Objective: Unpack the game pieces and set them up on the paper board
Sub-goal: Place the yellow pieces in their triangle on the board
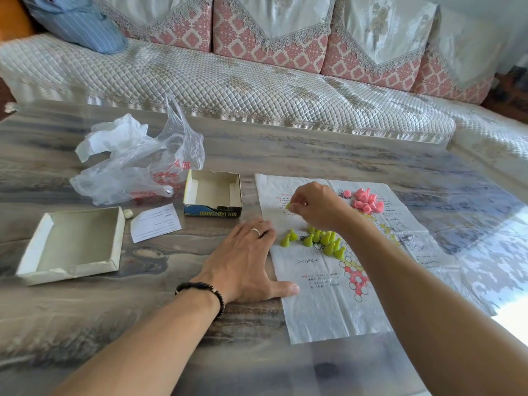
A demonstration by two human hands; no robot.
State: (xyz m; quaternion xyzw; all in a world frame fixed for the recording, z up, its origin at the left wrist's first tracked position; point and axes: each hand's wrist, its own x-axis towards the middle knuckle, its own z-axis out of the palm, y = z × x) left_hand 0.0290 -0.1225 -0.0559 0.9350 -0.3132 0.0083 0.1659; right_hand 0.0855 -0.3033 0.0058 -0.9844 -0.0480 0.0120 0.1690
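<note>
A person's right hand (315,205) pinches one green pawn (288,206) near the paper board's (328,310) far-left corner while the left hand (245,258), flat and empty, pins its left edge; seating pawns upright on printed circles looks wisest.

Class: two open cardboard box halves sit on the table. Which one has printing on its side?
The smaller box, beside the paper board, shows blue and yellow lettering on its near wall. The larger tray, nearer the table's left edge, is plain white.

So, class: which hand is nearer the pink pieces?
Right. The right hand hovers just left of the pink pieces; the left hand rests flat at the paper board's left edge.
</note>
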